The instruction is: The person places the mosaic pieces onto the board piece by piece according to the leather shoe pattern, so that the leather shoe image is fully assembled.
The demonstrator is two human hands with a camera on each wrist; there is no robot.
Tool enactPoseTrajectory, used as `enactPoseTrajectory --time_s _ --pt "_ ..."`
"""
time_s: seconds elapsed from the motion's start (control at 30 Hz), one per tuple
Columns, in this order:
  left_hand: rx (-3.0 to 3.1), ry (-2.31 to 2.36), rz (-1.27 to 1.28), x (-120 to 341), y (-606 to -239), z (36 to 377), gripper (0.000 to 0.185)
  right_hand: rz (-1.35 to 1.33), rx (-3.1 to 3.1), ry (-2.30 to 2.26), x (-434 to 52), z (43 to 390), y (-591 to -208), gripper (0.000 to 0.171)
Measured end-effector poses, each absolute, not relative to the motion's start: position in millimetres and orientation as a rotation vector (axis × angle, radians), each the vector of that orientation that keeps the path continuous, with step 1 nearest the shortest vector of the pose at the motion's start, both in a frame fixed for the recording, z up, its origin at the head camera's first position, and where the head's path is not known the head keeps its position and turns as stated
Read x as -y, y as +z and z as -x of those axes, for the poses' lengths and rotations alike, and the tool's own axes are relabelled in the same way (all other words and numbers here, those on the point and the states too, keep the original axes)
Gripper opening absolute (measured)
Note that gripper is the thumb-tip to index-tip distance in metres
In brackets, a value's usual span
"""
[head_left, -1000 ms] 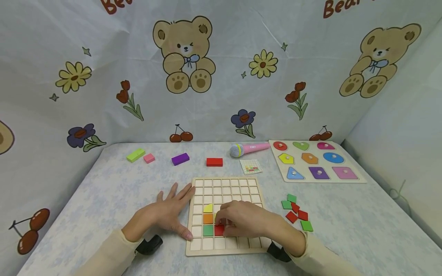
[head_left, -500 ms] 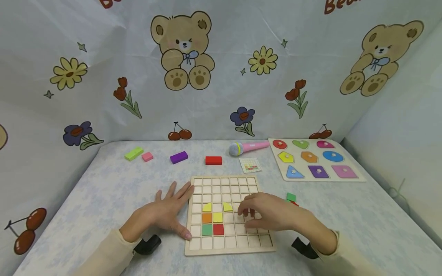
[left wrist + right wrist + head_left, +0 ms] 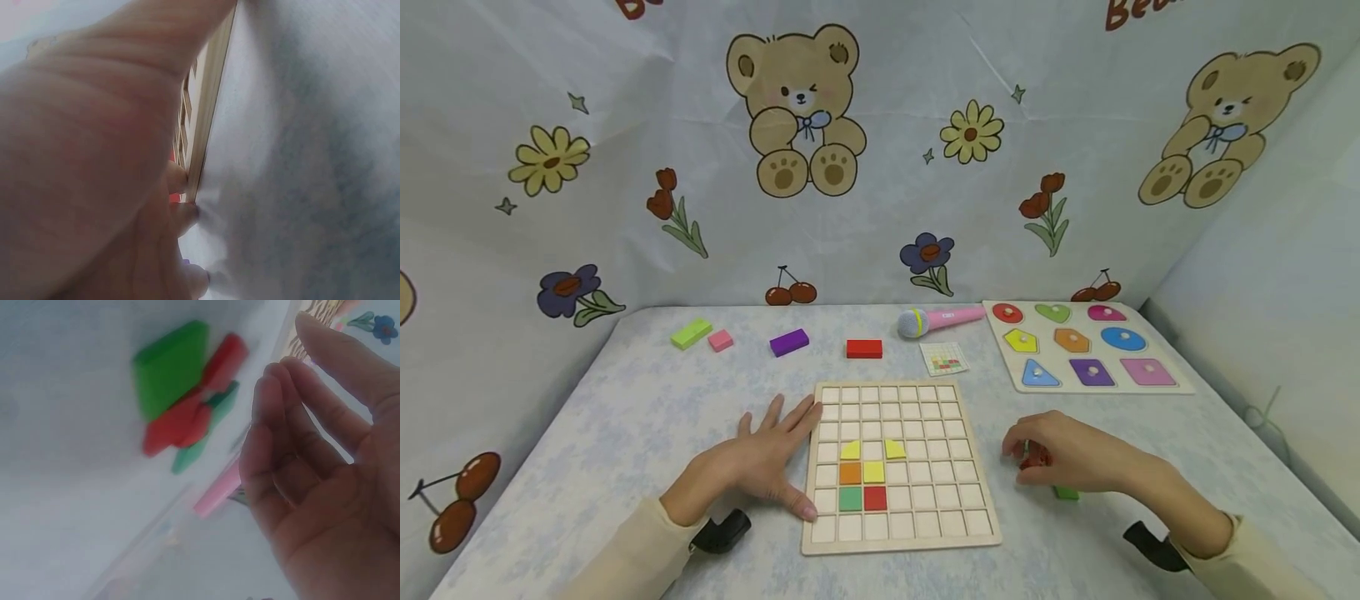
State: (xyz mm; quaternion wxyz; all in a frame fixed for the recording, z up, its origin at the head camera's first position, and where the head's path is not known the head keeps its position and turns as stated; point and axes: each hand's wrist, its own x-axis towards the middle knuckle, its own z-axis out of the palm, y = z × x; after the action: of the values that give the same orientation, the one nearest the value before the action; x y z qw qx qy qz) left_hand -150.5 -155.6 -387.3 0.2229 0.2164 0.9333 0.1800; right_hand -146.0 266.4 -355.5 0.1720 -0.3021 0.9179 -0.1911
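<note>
A wooden grid board (image 3: 902,549) lies flat on the table. My left hand (image 3: 760,471) rests at its left edge with fingers spread, thumb on the lower left rim. In the grid sit a green tile (image 3: 850,499), a red tile (image 3: 876,498), an orange tile (image 3: 849,473), a square yellow tile (image 3: 874,472) and two yellow cut-corner tiles (image 3: 895,451). Right of the board, my right hand (image 3: 1071,450) hovers over loose tiles, fingers loosely bent and holding nothing. The right wrist view shows these green tiles (image 3: 172,372) and red tiles (image 3: 165,428) beside the fingers.
Behind the board lie a small pattern card (image 3: 945,359), a pink microphone (image 3: 951,319) and red (image 3: 864,349), purple (image 3: 789,342), pink (image 3: 720,340) and lime (image 3: 691,334) blocks. A shape puzzle board (image 3: 1108,386) fills the back right. A printed cloth (image 3: 850,242) hangs behind.
My right hand has left the red tile in the grid and moved right, off the board, to above the loose tiles. My left hand has stayed at the board's edge.
</note>
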Motion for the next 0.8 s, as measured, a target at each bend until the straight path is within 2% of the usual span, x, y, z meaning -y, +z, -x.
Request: enactPoseTrajectory --time_s 0.3,0.8 --pt "-2.575 0.483 -0.594 155 -388 150 0.141 0.785 -2.598 -0.539 -290 144 -362 0.026" --pt "-2.579 0.484 -0.581 155 -388 150 0.142 0.842 -2.628 -0.508 -292 150 -370 0.021"
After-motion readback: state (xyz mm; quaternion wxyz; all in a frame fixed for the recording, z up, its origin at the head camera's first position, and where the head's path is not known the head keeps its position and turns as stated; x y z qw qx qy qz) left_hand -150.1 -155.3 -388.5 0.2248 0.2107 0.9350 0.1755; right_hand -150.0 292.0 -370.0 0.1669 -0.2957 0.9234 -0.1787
